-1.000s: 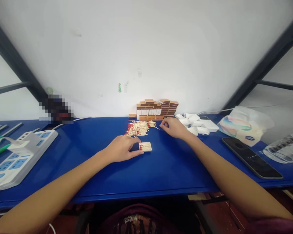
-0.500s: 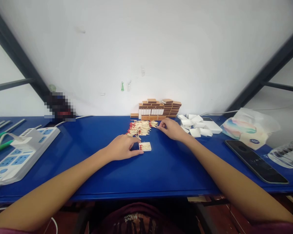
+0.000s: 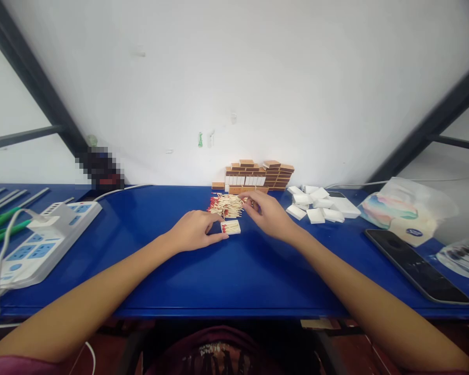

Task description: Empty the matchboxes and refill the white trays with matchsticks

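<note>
My left hand (image 3: 198, 229) grips the left end of a small white matchbox tray (image 3: 237, 229) between thumb and fingers. Several red-tipped matches (image 3: 230, 226) lie inside that tray. Just behind it spreads a loose pile of matches (image 3: 227, 204), most heads pointing left. My right hand (image 3: 263, 211) is at the pile's right edge, its fingers curled together with the fingertips at the matches. Whether a match is pinched between them I cannot make out.
Brown matchboxes (image 3: 279, 176) are stacked against the wall. White empty trays (image 3: 316, 215) lie heaped to the right. Farther right are a phone (image 3: 418, 265) and a plastic packet (image 3: 406, 211). A power strip (image 3: 42, 250) with cables and green-handled tools (image 3: 3, 229) occupy the left.
My right hand has moved left onto the right part of the match pile. The tray and my left hand have shifted slightly toward the pile. The camera view has turned a little.
</note>
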